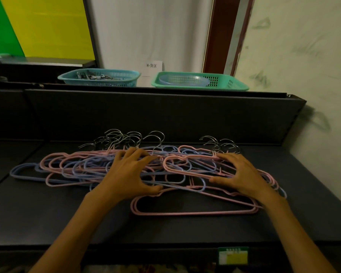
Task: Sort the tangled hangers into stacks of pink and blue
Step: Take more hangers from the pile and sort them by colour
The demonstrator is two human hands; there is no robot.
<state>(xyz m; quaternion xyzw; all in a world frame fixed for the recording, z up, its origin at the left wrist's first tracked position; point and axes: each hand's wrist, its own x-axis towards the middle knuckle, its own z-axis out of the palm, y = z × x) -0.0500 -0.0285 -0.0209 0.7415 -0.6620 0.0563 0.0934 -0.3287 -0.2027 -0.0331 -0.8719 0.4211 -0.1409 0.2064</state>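
A tangled pile of pink and blue hangers (pixel 75 170) with metal hooks (pixel 124 138) lies across the dark shelf (pixel 47 213). A few pink hangers (pixel 185 212) stick out at the pile's near edge. My left hand (pixel 126 174) rests on the pile's middle, fingers spread over the hangers and thumb against a pink hanger at the front. On the right part of the pile lies my right hand (pixel 238 174), fingers spread and bent over pink and blue hangers. Neither hand plainly grips one hanger.
A dark back panel (pixel 165 115) rises behind the pile. On the ledge above stand a teal basket (pixel 98 77) with metal clips and a green basket (pixel 201 81) with a blue dish. A wall (pixel 303 75) closes the right side. A label (pixel 232 255) marks the shelf's front edge.
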